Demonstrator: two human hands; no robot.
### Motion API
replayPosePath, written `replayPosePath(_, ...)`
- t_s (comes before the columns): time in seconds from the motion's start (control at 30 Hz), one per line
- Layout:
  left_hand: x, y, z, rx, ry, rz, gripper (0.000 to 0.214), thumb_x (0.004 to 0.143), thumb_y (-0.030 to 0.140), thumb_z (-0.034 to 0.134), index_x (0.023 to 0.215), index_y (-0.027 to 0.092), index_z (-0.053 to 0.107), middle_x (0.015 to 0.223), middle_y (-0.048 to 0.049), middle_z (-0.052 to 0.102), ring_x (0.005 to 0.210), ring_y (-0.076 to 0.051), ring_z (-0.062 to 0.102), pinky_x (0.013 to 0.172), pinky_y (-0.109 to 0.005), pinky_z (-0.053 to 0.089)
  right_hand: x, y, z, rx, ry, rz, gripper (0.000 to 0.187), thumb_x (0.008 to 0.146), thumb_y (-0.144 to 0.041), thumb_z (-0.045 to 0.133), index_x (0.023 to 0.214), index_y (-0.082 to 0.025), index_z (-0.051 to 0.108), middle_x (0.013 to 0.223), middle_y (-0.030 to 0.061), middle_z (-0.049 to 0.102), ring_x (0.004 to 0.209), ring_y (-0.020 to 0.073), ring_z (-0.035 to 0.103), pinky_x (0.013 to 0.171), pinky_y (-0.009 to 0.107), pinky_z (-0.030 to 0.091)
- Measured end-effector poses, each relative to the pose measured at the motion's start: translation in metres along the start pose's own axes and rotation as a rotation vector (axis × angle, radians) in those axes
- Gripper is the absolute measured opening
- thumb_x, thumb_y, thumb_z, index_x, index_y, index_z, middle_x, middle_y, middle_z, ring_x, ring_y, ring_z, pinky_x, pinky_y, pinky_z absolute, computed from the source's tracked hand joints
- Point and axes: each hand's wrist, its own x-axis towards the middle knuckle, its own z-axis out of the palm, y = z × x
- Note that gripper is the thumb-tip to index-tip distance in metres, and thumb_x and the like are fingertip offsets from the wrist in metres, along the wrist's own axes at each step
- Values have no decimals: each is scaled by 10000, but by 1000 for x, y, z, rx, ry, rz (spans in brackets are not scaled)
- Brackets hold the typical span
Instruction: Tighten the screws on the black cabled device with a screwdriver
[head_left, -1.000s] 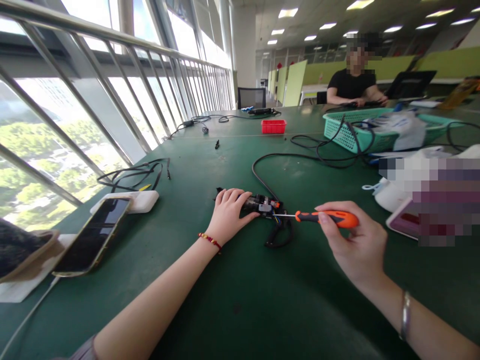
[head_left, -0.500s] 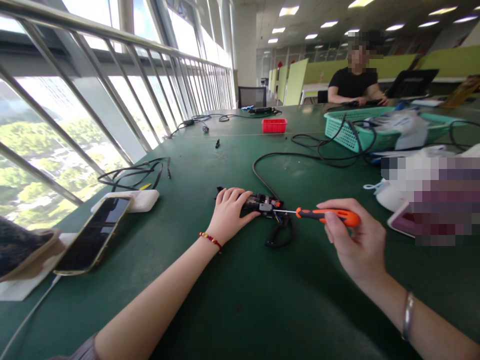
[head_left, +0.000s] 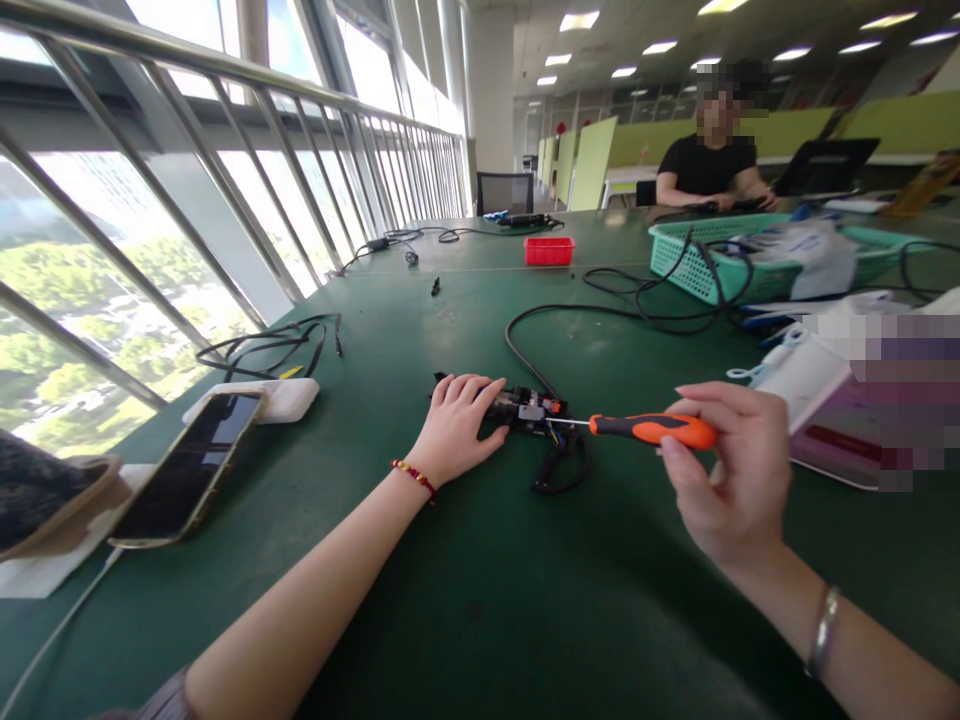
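On the green table lies a black corded device (head_left: 531,412) with its inner parts and coloured wires exposed. My left hand (head_left: 459,430) rests over its left end, fingers wrapped across the body and holding it down. An orange and black screwdriver (head_left: 649,430) is level, its thin shaft reaching left into the exposed part of the device. My right hand (head_left: 739,470) pinches the rear of the handle between thumb and fingers. Just where the screwdriver's tip touches is too small to make out. A black loop-shaped part (head_left: 559,470) lies against the device on the near side.
To the left are a phone (head_left: 191,470), a white box (head_left: 289,400) and a coiled black cable (head_left: 277,345). A red bin (head_left: 549,251) and a green basket (head_left: 690,272) stand farther back. Across the table sits a person in black (head_left: 705,165).
My right hand has shifted slightly right, its grip loosened toward the end of the screwdriver handle. My left thumb has drawn back a little. The device has stayed in place.
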Motion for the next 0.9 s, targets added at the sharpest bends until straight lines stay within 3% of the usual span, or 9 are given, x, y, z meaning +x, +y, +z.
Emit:
replayPosePath(0.1, 0, -2, 2, 14, -2, 5, 531, 873, 397, 521, 1363, 214, 428, 1291, -81, 533, 1252, -268, 421, 1122, -486, 241, 2, -4, -2, -38, -60, 26, 73, 830, -183, 565, 890, -223, 568, 751, -9, 568, 530, 91, 522, 444, 217, 426)
replayPosePath(0.23, 0, -2, 3, 26, 5, -12, 508, 876, 425, 537, 1335, 222, 462, 1285, -76, 540, 1245, -265, 431, 1122, -481, 257, 1, -5, -3, -41, -81, 48, 90, 834, -170, 556, 903, -225, 575, 682, -24, 566, 532, 104, 528, 465, 227, 435)
replayPosePath(0.43, 6, 6, 9, 21, 38, -84, 510, 869, 412, 556, 1331, 214, 469, 1297, -77, 536, 1269, -266, 420, 1135, -480, 252, -1, 2, 1, 7, -25, 68, 296, 794, -175, 568, 1087, -206, 542, 906, 35, 574, 752, 156, 592, 655, 294, 516)
replayPosePath(0.63, 6, 8, 12, 8, 33, -98, 532, 876, 401, 543, 1358, 201, 442, 1323, -85, 521, 1290, -274, 401, 1149, -487, 231, -2, -2, -1, -41, -97, 122, 49, 836, -200, 584, 883, -210, 578, 759, -10, 586, 576, 105, 561, 496, 232, 450)
replayPosePath(0.9, 6, 2, 11, -116, -7, -34, 569, 891, 422, 508, 1403, 216, 374, 1390, -92, 458, 1364, -276, 320, 1163, -532, 164, -7, 6, 3, 58, -9, 78, 315, 781, -171, 598, 1084, -215, 526, 956, 47, 550, 834, 180, 597, 696, 327, 531)
